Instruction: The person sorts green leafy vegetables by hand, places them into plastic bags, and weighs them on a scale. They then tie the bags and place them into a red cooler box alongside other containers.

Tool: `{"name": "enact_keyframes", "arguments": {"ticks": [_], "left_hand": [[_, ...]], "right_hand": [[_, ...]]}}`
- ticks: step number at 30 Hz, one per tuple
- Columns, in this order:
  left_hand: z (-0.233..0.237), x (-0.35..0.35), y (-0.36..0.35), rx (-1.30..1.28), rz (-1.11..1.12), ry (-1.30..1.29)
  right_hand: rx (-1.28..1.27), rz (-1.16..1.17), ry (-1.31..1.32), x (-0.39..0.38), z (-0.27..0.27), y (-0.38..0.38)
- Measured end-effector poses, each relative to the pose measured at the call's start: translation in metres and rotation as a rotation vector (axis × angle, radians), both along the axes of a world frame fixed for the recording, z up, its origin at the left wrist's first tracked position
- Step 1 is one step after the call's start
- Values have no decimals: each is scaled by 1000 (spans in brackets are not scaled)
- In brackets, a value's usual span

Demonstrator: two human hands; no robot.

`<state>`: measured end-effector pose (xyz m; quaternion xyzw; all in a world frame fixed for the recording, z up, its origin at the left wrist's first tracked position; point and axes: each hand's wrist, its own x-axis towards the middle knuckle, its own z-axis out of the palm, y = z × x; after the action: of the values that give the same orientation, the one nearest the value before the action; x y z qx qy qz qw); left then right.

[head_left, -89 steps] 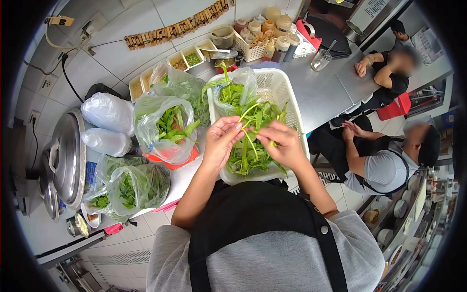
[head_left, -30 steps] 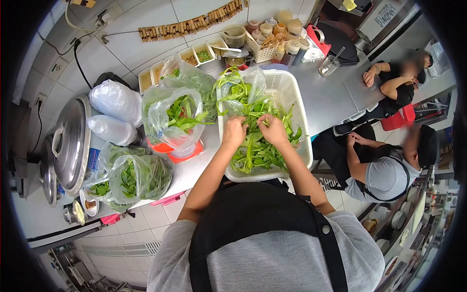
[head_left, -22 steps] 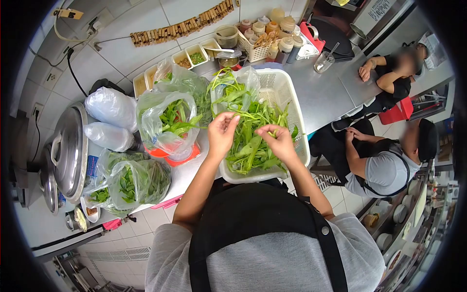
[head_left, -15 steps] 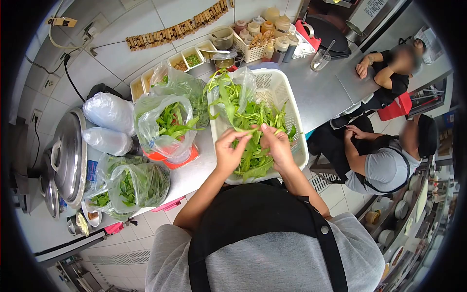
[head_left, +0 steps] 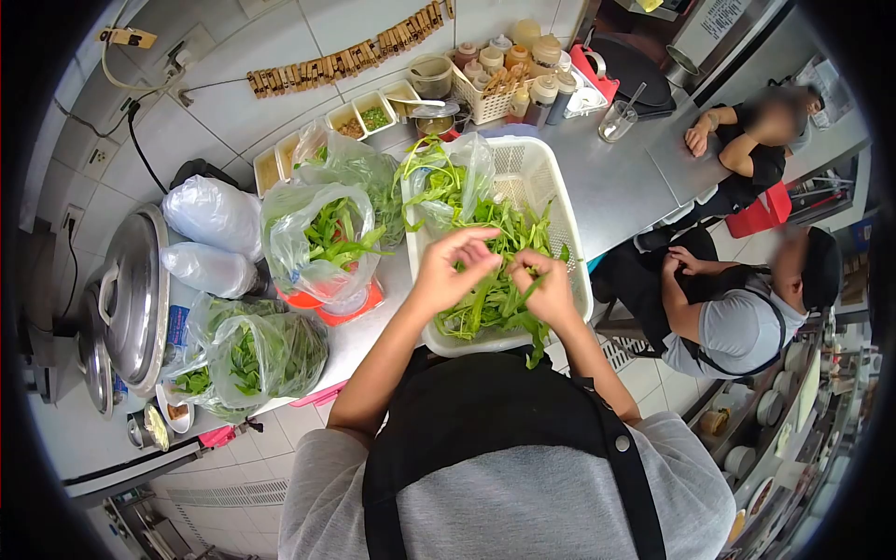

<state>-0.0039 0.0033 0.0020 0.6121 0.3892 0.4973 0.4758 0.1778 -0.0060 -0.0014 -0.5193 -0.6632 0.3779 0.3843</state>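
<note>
A white perforated basket (head_left: 558,187) stands at the counter's edge in front of me, with leafy greens (head_left: 485,313) heaped in it. Over its left side is my left hand (head_left: 455,269), fingers apart and curved, nothing visible in it. My right hand (head_left: 544,287) is closed on a green stem above the basket's near right part; leaves hang below it past the rim. A clear plastic bag with greens (head_left: 448,182) lies in the basket's far left corner. Left of the basket, an open plastic bag (head_left: 322,233) of greens sits by an orange-red container (head_left: 359,303).
More bagged greens (head_left: 266,359) and a large metal lid (head_left: 135,299) are at the left. Small tubs (head_left: 345,123) and a basket of bottles (head_left: 485,105) line the wall. A glass (head_left: 617,121) stands on the counter (head_left: 635,173). Two people (head_left: 733,313) (head_left: 761,140) are at the right.
My hands have moved apart: the left up and open, the right slightly down and rightward with the stem. Leaves now hang over the basket's near rim.
</note>
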Motion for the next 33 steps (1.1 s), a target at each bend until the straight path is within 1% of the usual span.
{"name": "enact_keyframes", "arguments": {"ticks": [1, 3, 5, 6, 7, 9, 10, 11, 13, 15, 16, 17, 18, 19, 20, 21, 22, 23, 24, 25, 26, 27, 28, 29, 30, 31, 32, 33], "left_hand": [[-4, 6, 0, -24, -71, 16], [-17, 13, -1, -25, -58, 44], [-19, 16, -5, -87, 60, -173], [-17, 12, -6, -133, 90, -204], [-14, 6, -3, -130, 88, -203], [-9, -9, 9, 60, 325, -33], [-4, -17, 19, 105, 425, 32], [0, -23, 35, 152, 523, 97], [2, -33, 71, 346, 681, 363], [-19, -40, 104, 480, 830, 987], [-31, -44, 117, 479, 834, 986], [-42, -48, 129, 292, 740, 1045], [-50, -52, 136, 106, 643, 1094], [-54, -58, 138, 111, 651, 1090], [-57, -65, 140, 101, 645, 967], [-50, -67, 138, 93, 634, 848], [-44, -68, 136, 101, 636, 850], [-41, -68, 130, 203, 661, 741], [-30, -66, 121, 301, 682, 629], [-17, -63, 115, 304, 681, 631], [-6, -59, 108, 373, 687, 552], [1, -54, 105, 440, 693, 472], [1, -48, 107, 441, 692, 471], [2, -41, 110, 462, 694, 371], [3, -33, 115, 485, 697, 272], [-5, -21, 122, 417, 654, 60], [-22, -13, 137, 313, 604, -95], [-43, -8, 149, 209, 549, -248]], "right_hand": [[3, 41, -125, 1, 1, -1], [16, 10, -126, -2, -1, -1], [65, -151, 370, -2, -17, 5], [126, -199, 418, 0, -19, 14], [129, -200, 419, 5, -19, 21], [54, -220, 464, 13, -13, 36], [50, -200, 386, 12, -8, 42], [50, -198, 389, 9, -8, 50], [49, -95, 329, 3, -11, 67], [47, -98, 339, -15, -16, 83], [67, -64, 399, -26, -15, 88], [90, -29, 458, -34, -13, 91], [46, -15, 451, -40, -6, 91], [54, -9, 450, -41, -5, 92], [46, -17, 447, -42, -5, 93], [38, -27, 447, -43, -7, 94], [78, -48, 400, -41, -11, 95], [80, -49, 404, -39, -17, 99], [24, -127, 359, -37, -24, 103], [-31, -204, 314, -36, -32, 108], [-30, -207, 315, -39, -42, 117], [29, -337, 145, -43, -52, 131], [88, -463, -28, -48, -50, 140], [89, -462, -28, -54, -48, 148], [11, -478, -111, -63, -34, 152], [-65, -491, -193, -71, -25, 159], [-99, -472, -287, -75, -29, 168], [-96, -471, -283, -76, -47, 175]]}}
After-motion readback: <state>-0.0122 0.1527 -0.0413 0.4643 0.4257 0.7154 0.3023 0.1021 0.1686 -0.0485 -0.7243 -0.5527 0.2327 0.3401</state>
